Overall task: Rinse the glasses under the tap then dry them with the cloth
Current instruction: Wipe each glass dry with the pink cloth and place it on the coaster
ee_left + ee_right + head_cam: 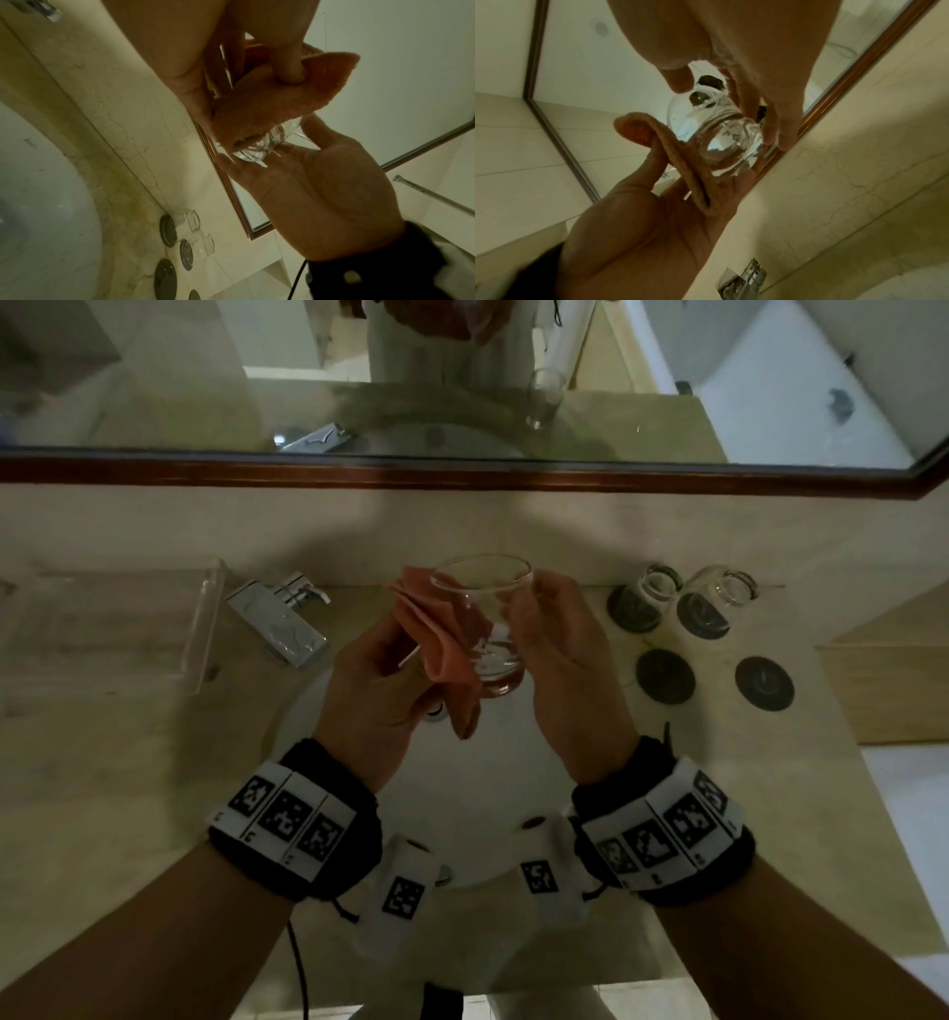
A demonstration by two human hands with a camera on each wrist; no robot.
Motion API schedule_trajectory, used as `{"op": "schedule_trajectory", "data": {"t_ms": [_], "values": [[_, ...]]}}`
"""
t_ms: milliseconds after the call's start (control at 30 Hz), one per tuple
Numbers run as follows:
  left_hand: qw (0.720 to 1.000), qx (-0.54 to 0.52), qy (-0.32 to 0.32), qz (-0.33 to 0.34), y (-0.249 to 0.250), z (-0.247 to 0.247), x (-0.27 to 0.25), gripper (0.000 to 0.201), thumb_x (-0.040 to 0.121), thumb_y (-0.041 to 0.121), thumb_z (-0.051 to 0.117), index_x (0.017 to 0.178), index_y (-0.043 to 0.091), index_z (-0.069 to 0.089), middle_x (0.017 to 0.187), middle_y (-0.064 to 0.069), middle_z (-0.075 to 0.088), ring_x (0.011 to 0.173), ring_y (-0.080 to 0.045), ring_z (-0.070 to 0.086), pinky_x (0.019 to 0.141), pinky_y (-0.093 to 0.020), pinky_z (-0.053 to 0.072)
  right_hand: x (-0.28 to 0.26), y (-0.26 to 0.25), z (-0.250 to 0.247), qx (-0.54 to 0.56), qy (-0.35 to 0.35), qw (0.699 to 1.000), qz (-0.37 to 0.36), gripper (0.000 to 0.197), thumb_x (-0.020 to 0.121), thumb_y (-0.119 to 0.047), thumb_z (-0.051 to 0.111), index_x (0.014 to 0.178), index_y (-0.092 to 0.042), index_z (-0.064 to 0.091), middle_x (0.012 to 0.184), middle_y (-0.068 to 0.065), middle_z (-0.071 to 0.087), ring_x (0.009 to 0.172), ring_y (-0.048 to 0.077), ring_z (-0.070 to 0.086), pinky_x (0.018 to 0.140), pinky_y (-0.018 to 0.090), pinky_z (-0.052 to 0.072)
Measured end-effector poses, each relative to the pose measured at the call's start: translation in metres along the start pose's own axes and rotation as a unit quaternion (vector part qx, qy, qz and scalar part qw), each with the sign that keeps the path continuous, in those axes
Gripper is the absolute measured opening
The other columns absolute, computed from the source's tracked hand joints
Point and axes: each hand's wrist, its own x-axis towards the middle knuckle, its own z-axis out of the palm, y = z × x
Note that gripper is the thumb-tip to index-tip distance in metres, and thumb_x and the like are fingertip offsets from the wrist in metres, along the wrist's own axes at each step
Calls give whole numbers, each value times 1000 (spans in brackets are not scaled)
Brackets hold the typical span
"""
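Fingers (518,600) hold glass (488,629) against cloth (447,639).

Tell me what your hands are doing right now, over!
Right hand grips glass over sink. Left hand holds cloth against its side. Two glasses on coasters, right. Nothing blocking.

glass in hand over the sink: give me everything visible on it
The glass is a clear, stemless tumbler with a round rim and a thick base, seemingly empty. It is held above the white basin, tilted with its mouth up and away from the person. The right hand grips its side; the left hand presses the folded orange cloth against the opposite side. Wetness cannot be judged.
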Motion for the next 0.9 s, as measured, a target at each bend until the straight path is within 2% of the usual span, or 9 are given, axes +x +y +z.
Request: {"op": "schedule_trajectory", "data": {"t_ms": [67,100,200,333,467,600,733,800,900], "values": [[1000,5,-4,14,3,5,-1,43,79,30,81,114,9,68,113,-34,63,92,-63,58,66,-64,52,-2,-5,-2,-52,-1,999,1,69,85,-63,62,133,-15,48,129,1,55,112,13,61,82,16,56],[1000,1,-4,16,6,7,-1,45,76,32,81,112,10,69,113,-26,68,98,-53,64,71,-56,56,-3,-8,-4,-60,8,998,-2,67,85,-58,66,134,-15,49,129,0,54,112,12,61,80,14,56],[1000,-6,-18,9,18,15,1,27,75,25,77,102,20,74,103,-4,75,95,-25,72,76,-34,59,0,-18,-13,-47,22,999,-11,61,85,-47,71,132,-12,55,126,2,62,111,15,66,92,35,59],[999,-3,-33,28,34,18,8,18,85,11,71,101,17,74,102,-6,75,92,-33,68,74,-41,61,3,-33,-13,55,35,998,1,61,90,-37,63,142,-12,44,130,9,63,118,25,65,98,44,54],[998,21,-19,59,55,25,12,35,88,2,69,121,-7,60,105,-20,68,82,-31,68,69,-41,57,5,-57,-8,60,14,998,-27,53,84,-47,66,123,-17,47,123,7,65,112,31,67,92,56,56],[996,51,-7,79,75,33,8,38,84,-5,69,122,-2,63,117,-20,70,96,-36,69,78,-50,59,3,-74,-5,25,26,997,-73,58,83,-35,77,125,-11,47,114,1,64,103,14,70,80,36,61],[992,77,10,96,95,39,3,35,79,4,74,113,11,70,107,-2,76,104,-26,68,83,-43,57,1,-92,-3,41,24,997,-58,60,82,-51,71,131,-21,55,129,6,61,109,26,69,87,55,59],[986,112,11,120,105,42,1,34,81,3,74,115,6,70,110,-5,75,107,-25,69,86,-39,56,-1,-100,-3,50,14,997,-62,68,84,-62,64,138,-24,51,127,7,65,110,27,70,89,57,58],[978,149,9,143,116,44,0,35,86,0,71,120,2,67,116,-10,74,112,-24,68,95,-39,55,-4,-112,-6,88,14,993,-78,53,99,-47,51,142,-18,45,121,8,68,103,22,72,85,53,60]]}}
